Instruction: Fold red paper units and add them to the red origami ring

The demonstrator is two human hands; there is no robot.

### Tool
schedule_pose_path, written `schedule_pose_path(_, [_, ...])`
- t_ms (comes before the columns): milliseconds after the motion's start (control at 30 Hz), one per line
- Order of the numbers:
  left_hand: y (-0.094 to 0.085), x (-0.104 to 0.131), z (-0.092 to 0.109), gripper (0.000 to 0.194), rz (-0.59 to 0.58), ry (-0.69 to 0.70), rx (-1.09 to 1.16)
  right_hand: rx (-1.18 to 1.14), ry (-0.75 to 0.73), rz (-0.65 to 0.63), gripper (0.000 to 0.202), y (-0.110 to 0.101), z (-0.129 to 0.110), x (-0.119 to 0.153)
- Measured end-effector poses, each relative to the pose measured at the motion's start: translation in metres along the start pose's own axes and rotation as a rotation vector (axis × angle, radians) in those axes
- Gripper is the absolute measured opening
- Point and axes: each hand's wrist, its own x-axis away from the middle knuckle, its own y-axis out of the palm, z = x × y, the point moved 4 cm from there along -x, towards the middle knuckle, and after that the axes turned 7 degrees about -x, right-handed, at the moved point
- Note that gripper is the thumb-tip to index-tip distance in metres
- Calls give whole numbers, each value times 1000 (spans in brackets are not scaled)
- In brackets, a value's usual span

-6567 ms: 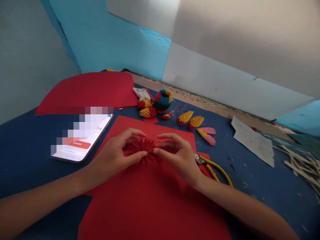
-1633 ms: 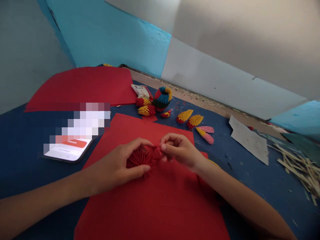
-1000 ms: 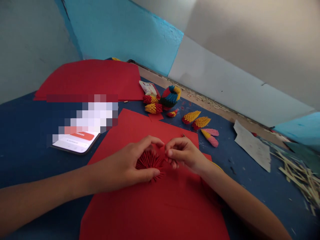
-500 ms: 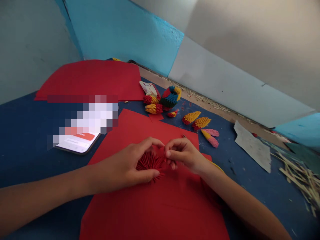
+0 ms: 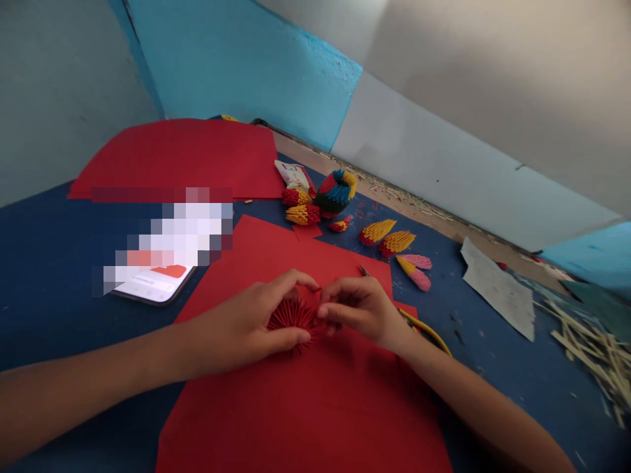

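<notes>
A round red folded-paper piece (image 5: 292, 318) with pointed spikes fanning outward is held over a red sheet (image 5: 296, 414). My left hand (image 5: 276, 315) curves around its left side, thumb along the near edge and fingers over the far edge. At its right side is my right hand (image 5: 352, 309), with thumb and forefinger pinched together by the spikes; whatever lies between those fingertips is too small to make out. Partly behind my right wrist shows a tool with a yellow handle (image 5: 426, 328), its metal tip beyond the hand.
A lit phone (image 5: 158, 282) lies left on the blue table (image 5: 49, 263). Large red sheets (image 5: 182, 157) are behind it. Colourful folded-paper pieces (image 5: 338, 192) stand at the back, yellow-red ones (image 5: 377, 231) to their right. Pale strips (image 5: 591, 355) lie far right.
My right hand has shifted slightly left, closer to the spiky red piece. The piece and my left fingers have moved a little left. More of the yellow handle shows.
</notes>
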Motion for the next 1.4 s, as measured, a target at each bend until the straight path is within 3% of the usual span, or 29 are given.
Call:
schedule_pose_path(300, [0, -3, -3, 33, 63, 27, -50, 394, -348, 122, 19, 2, -11, 5])
schedule_pose_path(567, [-4, -6, -8, 37, 172, -10, -122, 172, -216, 228, 27, -1, -5, 3])
schedule_pose_path(700, [-2, -6, -8, 40, 163, -42, -102, 118, -181, 267, 28, 1, -3, 3])
schedule_pose_path(1067, [-2, -4, -7, 39, 182, -36, -119, 259, -247, 336, 23, 6, 4, 9])
schedule_pose_path(1400, [-3, -6, -10, 39, 196, -39, -149, 341, -304, 299, 26, 8, 3, 8])
